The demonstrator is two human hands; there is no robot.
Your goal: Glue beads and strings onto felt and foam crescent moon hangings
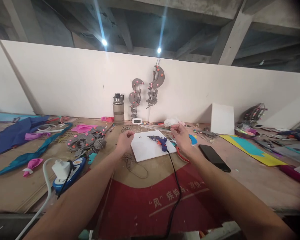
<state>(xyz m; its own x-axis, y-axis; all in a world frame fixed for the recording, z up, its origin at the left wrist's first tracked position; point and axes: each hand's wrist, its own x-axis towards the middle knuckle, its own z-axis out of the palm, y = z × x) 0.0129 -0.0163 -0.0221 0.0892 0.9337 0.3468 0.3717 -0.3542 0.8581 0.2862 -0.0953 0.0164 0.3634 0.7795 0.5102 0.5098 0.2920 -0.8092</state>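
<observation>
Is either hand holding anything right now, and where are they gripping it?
Cannot tell. Both the left hand and right hand are curled over the white board; anything pinched is too small to see. The glue gun lies untouched.

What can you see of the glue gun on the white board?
The glue gun is blue with an orange trigger and looks plastic. It lies on its side on the white board, nozzle pointing left, between the two hands and touched by neither. A black cord runs from its handle toward the near table edge. The right hand is nearest to it.
</observation>
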